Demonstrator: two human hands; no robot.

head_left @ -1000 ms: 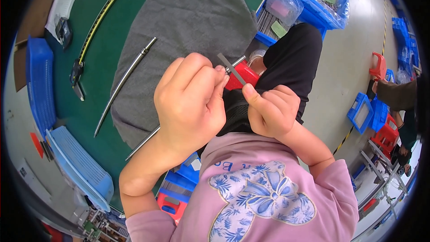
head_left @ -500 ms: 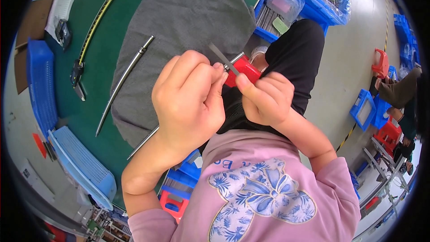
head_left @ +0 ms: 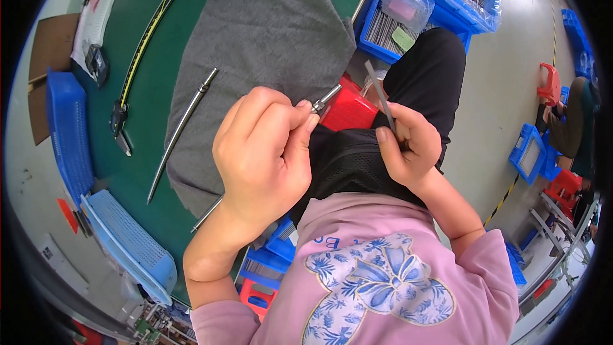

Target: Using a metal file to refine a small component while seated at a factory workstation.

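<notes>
The left hand [head_left: 265, 153] pinches 1 metal rod [head_left: 327, 98] between closed thumb and fingertips, over the lap. To its right, the right hand [head_left: 408, 147] clamps 1 thin grey strip [head_left: 378, 92], tilted upward, apart from the rod.

Flat work table [head_left: 143, 172] surface: dark green. Cloth mat [head_left: 268, 45] spread on it: plain mid-grey. Long metal rod [head_left: 182, 129] on the mat: silver. Slotted plastic trays [head_left: 64, 134] at the table edge: blue. Small plastic bin [head_left: 348, 112] below the hands: red. Long-sleeved top [head_left: 383, 281]: pink with a blue-and-white floral bow print. Trousers [head_left: 421, 83]: black.
</notes>
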